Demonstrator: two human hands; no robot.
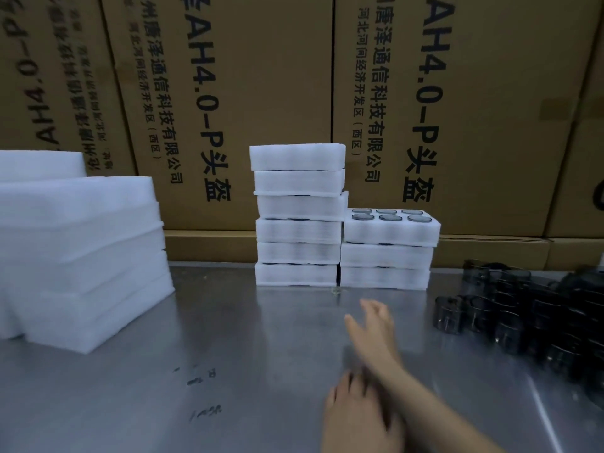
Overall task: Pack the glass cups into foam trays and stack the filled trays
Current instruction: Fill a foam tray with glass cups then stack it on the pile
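On the steel table [228, 322]: dark glass cups [536, 315] heaped right, filled trays [297, 217] stacked far, empty foam [81, 250] left.
Both hands hold nothing: right hand [376, 318] fingers straight, left hand [356, 416] relaxed. Cups look slippery, breakable; grip their walls. Foam is light, soft; lift by both ends.

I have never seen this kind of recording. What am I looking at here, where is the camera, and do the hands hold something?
There is no machine: a person works with bare hands, and one camera on the head looks forward and down. On the metal table stand two stacks of filled foam trays; the shorter stack's top tray shows six glass cups. Spare foam is piled at the left, loose dark glass cups lie at the right, and cardboard boxes stand behind. The right hand reaches forward, fingers straight, holding nothing. The left hand is blurred, seemingly empty.
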